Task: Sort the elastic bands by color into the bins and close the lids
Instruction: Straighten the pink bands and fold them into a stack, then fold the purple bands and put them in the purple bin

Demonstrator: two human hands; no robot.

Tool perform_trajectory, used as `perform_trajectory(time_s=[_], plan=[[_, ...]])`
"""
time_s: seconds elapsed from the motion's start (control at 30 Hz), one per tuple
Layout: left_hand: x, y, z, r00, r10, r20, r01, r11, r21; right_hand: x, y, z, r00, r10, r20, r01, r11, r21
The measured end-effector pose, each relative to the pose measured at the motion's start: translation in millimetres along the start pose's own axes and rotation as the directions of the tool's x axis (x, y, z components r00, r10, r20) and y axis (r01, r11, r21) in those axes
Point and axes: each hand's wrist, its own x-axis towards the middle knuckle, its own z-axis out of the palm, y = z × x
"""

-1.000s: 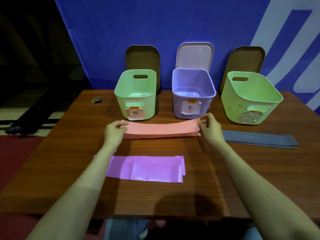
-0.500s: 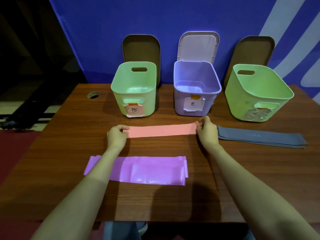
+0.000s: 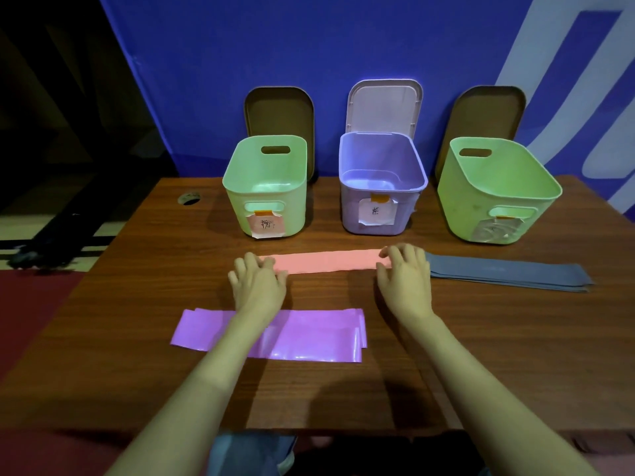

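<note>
A pink elastic band (image 3: 326, 261) lies flat on the wooden table (image 3: 137, 304). My left hand (image 3: 258, 282) rests at its left end and my right hand (image 3: 405, 274) at its right end, fingers spread and laid on the band's ends, gripping nothing. Purple bands (image 3: 309, 338) lie nearer me, partly under my left forearm. Grey bands (image 3: 508, 273) lie to the right. Behind stand a left green bin (image 3: 266, 187), a purple bin (image 3: 381, 182) and a right green bin (image 3: 494, 187), all with no lid on.
Two brown lids (image 3: 279, 115) (image 3: 488, 111) and a pale purple lid (image 3: 385, 104) lean upright against the blue wall behind the bins. A round cable hole (image 3: 189, 198) sits at the table's far left. The table's left edge drops to a dark floor.
The pink band, held slightly raised by both hands a second ago, now lies flat on the table. Both hands have loosened their pinch and spread their fingers over its ends.
</note>
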Motion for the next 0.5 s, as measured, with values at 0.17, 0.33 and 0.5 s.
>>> perform_trajectory(time_s=[0.17, 0.33, 0.5], plan=[[-77, 0, 2, 0.969, 0.204, -0.137, -0.227, 0.956, -0.186, -74, -15, -23, 0.984, -0.149, 0.093, 0.135, 0.98, 0.147], [-112, -32, 12, 0.985, 0.123, -0.125, -0.157, 0.937, -0.311, -105, -24, -14, 0.96, -0.135, 0.246, 0.078, 0.971, 0.227], [-108, -58, 7, 0.998, 0.048, -0.036, -0.057, 0.95, -0.308, -102, -40, -10, 0.933, 0.017, 0.36, -0.047, 0.996, 0.074]])
